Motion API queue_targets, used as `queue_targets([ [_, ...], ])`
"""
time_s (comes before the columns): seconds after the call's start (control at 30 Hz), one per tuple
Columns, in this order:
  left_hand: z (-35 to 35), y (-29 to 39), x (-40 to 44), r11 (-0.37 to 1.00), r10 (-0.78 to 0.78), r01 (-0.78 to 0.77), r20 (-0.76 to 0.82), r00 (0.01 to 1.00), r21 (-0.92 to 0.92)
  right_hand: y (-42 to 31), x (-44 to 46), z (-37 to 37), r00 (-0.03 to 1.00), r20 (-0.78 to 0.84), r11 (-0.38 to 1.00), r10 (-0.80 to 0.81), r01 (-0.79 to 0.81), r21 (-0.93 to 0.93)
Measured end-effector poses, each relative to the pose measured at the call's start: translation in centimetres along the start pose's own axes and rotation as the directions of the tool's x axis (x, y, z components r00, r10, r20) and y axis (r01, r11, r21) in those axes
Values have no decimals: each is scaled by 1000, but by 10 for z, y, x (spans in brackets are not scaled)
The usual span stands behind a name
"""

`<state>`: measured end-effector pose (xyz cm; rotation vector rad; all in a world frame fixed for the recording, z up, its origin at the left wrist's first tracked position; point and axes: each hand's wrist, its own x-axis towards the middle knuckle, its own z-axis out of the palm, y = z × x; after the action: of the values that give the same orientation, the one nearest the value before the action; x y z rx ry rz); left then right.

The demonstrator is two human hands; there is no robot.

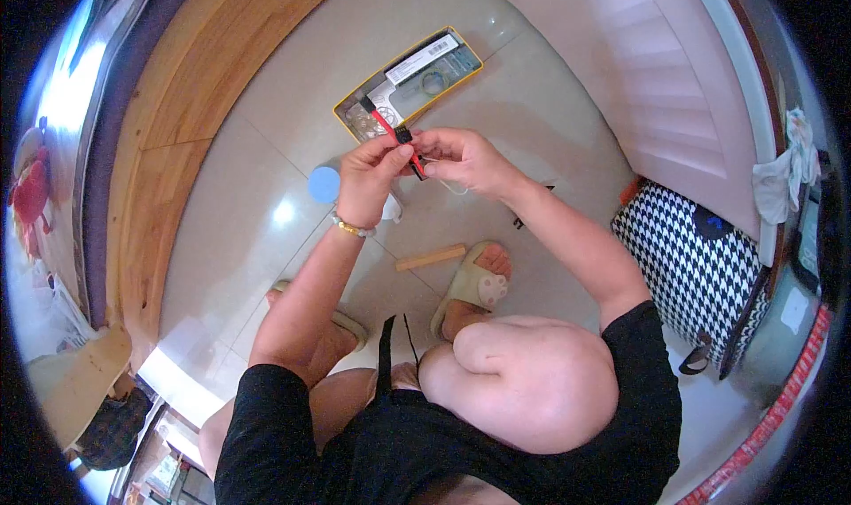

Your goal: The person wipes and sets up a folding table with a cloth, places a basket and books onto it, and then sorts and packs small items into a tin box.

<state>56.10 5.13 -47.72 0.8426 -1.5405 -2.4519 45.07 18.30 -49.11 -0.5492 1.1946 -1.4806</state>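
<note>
My left hand [372,179] is closed on a red cable [383,120] with black connectors, pinching it between thumb and fingers. My right hand [462,159] meets it from the right, its fingers closed around the lower end of the same cable. A thin white cord [451,185] hangs in a loop below my right fingers. The cable's upper connector lies over the near part of a yellow-edged box [480,54]. Inside that box are a white labelled piece [422,59] and coiled thin cords.
A blue round lid [324,184] is on the tiled floor left of my hands. Nearer me lies a wooden strip [431,257] beside my slippered foot. A houndstooth bag [674,257] stands at the right, below a pale panel [612,70]. Wooden boards [191,88] curve along the left.
</note>
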Motion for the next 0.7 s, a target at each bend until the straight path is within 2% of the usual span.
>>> queue_targets([
  [0.17,4,-3,-2,999,41,-41,4,999,-14,1,-4,-1,1000,-23,1000,10,-10,13],
  [0.27,-2,-6,0,1000,6,-6,19,1000,-14,2,-6,1,998,-64,999,-11,13,31],
  [0.33,-8,-10,4,996,-40,40,-2,999,-76,-1,-8,1,996,-89,998,-21,26,57],
  [0.47,-7,-4,4,977,-93,93,10,996,-194,-11,-12,-5,987,-154,999,48,-50,-8],
  [0.53,-8,-4,4,978,-99,98,5,995,-186,-12,-12,-11,976,-209,997,55,-63,-32],
  [0.7,-16,-11,4,978,-130,130,9,992,-161,-14,-11,-21,934,-355,962,43,57,266],
])
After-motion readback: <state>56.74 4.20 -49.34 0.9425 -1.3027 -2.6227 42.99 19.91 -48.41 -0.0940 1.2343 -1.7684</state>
